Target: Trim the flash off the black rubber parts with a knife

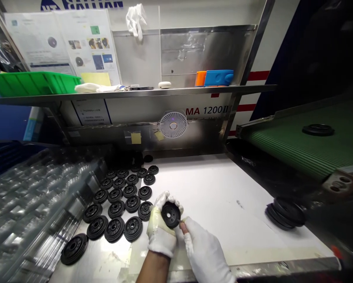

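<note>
In the upper left of the frame, a green bin (32, 85) is standing on the metal shelf (182, 92); its outer wall faces the camera, and what is inside I cannot see. In the lower left there is a stack of clear plastic trays (32, 212) with many rounded pockets. This area is shiny and partly blurred, so I cannot tell whether the pockets hold something.

The black round part (174, 215) is in the lower centre of the frame, raised in the left hand (160, 232). It is dark and rather matt, with a raised rim, a recessed face and a small round hole, through which a light colour shows. It is tilted, with this face turned toward the camera. The left hand, in a white glove, is curled around its rim and holds it firmly.

The right hand (207, 249), also gloved, has one bare fingertip near the lower right edge of the part. Its fingers are bent close together; whether they pinch something small, I cannot tell.

To the left of the hands, ridged black discs (114, 229) lie in rows beside the trays. More dark discs (284, 214) are piled in the lower right, and a single disc (318, 129) lies on the green conveyor belt (282, 143).
</note>
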Available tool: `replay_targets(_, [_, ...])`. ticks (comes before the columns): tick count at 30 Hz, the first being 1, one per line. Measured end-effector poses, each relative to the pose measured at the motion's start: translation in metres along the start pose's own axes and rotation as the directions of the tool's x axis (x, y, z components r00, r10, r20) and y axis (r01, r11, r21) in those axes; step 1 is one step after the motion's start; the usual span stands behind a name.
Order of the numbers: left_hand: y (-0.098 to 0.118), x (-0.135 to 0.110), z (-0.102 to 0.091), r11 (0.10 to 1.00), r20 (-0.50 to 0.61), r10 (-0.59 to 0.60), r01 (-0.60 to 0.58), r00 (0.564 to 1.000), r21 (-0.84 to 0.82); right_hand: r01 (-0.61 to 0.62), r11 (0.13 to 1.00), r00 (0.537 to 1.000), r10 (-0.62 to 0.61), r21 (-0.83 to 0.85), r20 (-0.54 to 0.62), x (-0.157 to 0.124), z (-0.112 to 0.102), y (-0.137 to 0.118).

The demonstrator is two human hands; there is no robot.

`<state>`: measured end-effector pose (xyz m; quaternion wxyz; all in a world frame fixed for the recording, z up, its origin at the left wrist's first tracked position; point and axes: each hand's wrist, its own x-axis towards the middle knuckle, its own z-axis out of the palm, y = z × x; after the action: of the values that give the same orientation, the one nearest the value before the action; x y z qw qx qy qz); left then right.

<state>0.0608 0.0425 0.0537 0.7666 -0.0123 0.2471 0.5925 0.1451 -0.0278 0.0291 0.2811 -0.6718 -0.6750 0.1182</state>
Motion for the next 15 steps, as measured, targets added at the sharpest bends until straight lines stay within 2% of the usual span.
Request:
replay_targets(5, [0.001,0.004,-0.003,0.999,-0.004,0.047,-0.047,0.999,-0.023,0.026,0.999,1.000,-0.026,-0.038,0.008,-0.001,0.008,-0.006])
replay_targets(11, [0.005,-0.001,-0.007,0.994,0.104,-0.052,0.042,0.993,0.097,0.002,1.000,1.000,-0.001,0.002,-0.021,0.003,0.001,0.006])
replay_targets(15, [0.003,-0.001,-0.002,0.998,0.068,-0.036,0.033,0.997,0.045,-0.003,0.999,1.000,0.002,-0.043,-0.027,0.004,-0.002,0.008])
